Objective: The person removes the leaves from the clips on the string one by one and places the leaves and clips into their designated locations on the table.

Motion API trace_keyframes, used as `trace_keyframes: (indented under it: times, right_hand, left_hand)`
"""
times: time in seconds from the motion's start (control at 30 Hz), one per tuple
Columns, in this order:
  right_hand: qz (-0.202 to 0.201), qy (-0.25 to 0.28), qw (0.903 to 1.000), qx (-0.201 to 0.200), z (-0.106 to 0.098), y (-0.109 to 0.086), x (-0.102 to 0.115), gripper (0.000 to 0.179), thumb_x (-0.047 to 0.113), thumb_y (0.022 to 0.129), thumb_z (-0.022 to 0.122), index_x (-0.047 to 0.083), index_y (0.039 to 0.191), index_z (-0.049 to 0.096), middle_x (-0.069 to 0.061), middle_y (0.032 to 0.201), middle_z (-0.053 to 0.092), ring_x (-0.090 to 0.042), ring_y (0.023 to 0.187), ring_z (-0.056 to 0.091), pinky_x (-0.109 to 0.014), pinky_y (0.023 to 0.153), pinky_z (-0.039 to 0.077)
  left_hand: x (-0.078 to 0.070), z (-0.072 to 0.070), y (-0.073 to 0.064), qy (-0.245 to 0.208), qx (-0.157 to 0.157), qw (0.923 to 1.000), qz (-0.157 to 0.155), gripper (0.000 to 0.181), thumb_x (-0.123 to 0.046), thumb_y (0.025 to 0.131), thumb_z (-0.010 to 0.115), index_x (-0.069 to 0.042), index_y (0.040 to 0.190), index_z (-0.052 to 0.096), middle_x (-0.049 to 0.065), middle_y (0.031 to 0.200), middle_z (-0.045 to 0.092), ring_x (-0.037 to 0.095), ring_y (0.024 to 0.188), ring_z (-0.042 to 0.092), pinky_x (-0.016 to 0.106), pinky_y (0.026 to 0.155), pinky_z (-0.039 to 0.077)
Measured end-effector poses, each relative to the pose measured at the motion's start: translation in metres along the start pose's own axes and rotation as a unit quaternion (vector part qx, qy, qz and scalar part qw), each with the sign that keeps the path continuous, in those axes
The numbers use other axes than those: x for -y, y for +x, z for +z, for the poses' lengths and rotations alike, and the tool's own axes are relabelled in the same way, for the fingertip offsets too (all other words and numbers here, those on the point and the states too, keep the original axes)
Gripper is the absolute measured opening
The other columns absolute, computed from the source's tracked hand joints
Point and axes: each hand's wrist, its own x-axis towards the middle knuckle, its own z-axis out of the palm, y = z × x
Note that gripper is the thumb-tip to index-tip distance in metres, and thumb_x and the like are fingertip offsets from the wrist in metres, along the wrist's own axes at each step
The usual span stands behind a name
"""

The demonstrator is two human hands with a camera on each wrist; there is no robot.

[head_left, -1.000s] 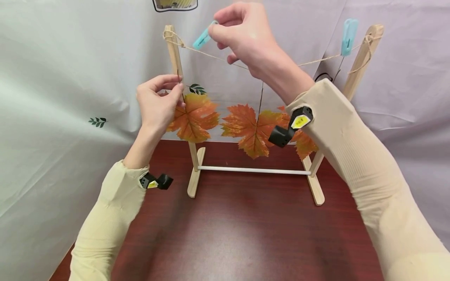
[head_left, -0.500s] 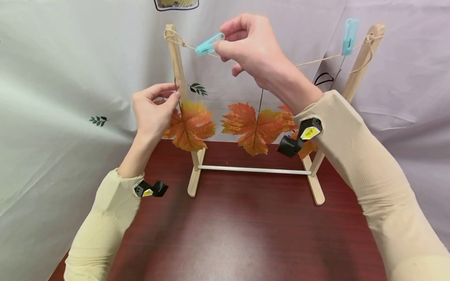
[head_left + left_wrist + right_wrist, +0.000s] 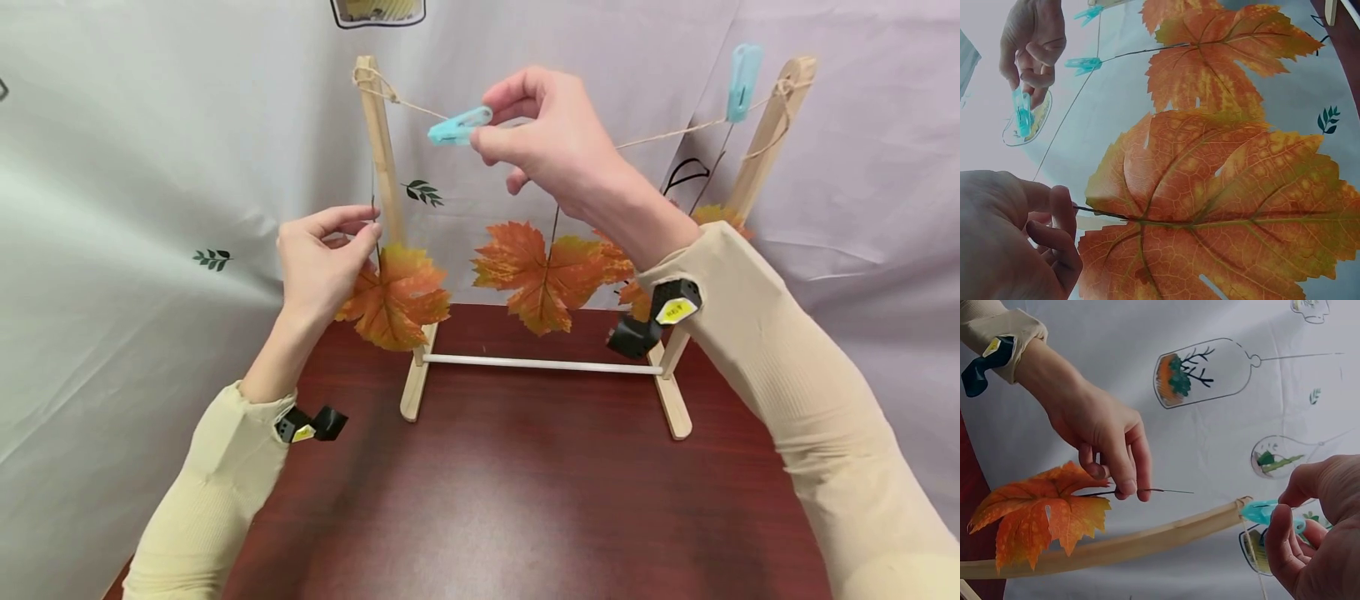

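My left hand (image 3: 318, 262) pinches the thin dark stem of an orange and yellow artificial maple leaf (image 3: 1229, 219), which hangs below the fingers beside the left wooden post (image 3: 381, 142). In my right hand (image 3: 555, 137) a light blue clothespin (image 3: 456, 127) is pinched between thumb and fingers, its tip pointing left. The clothespin is close to the twine (image 3: 420, 108) strung between the posts; the head view does not show whether they touch. A second maple leaf (image 3: 543, 275) hangs from the twine at the middle, its clip hidden behind my right hand in the head view.
At the right another blue clothespin (image 3: 743, 83) clips a leaf stem to the twine near the right post (image 3: 772, 125). A white rod (image 3: 540, 363) joins the stand's feet on the dark red table (image 3: 480, 483). A pale printed cloth (image 3: 150, 150) hangs behind.
My left hand has lowered with the leaf and shifted slightly left. My right hand has come down and a little right, the clothespin turning closer to level.
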Motion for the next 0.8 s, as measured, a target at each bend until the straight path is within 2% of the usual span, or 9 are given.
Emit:
trace_keyframes:
  times: [0.17,0.4,0.6,0.8]
  right_hand:
    - [0.006,0.002,0.9999,0.011,-0.002,-0.009,-0.007,0.023,-0.002,0.086,0.068,0.001,0.105,0.056,-0.013,0.103,0.063,-0.026,0.079,0.064,-0.024,0.047,0.046]
    - [0.013,-0.010,0.9995,0.026,-0.008,-0.021,-0.017,0.023,0.001,0.087,0.068,0.001,0.106,0.055,-0.012,0.107,0.063,-0.021,0.078,0.063,-0.025,0.051,0.046]
    - [0.020,0.010,0.9987,0.046,-0.006,-0.030,-0.028,0.024,-0.002,0.087,0.068,0.001,0.107,0.055,-0.014,0.091,0.071,-0.016,0.065,0.058,-0.028,0.053,0.042]
    - [0.039,0.040,0.9970,0.054,-0.002,-0.040,-0.038,0.026,-0.006,0.085,0.069,0.001,0.106,0.054,-0.018,0.088,0.071,-0.016,0.062,0.055,-0.028,0.052,0.041]
  left_hand:
    - [0.004,-0.003,-0.008,0.020,0.020,0.9996,-0.008,0.016,-0.004,0.089,0.072,0.003,0.102,0.077,-0.004,0.072,0.067,0.014,0.043,0.057,0.022,0.046,0.049]
    - [0.008,-0.008,-0.016,0.043,0.046,0.9978,-0.021,0.018,-0.004,0.089,0.072,0.004,0.104,0.076,-0.001,0.079,0.070,0.011,0.046,0.059,0.018,0.046,0.046]
    - [0.012,-0.016,-0.025,0.073,0.065,0.9948,-0.026,0.017,-0.005,0.088,0.073,0.002,0.103,0.078,0.000,0.078,0.071,0.007,0.048,0.059,0.017,0.047,0.046]
    - [0.017,-0.021,-0.035,0.097,0.090,0.9909,-0.026,0.017,-0.004,0.089,0.073,0.002,0.104,0.077,0.015,0.083,0.073,0.007,0.049,0.060,0.017,0.049,0.048]
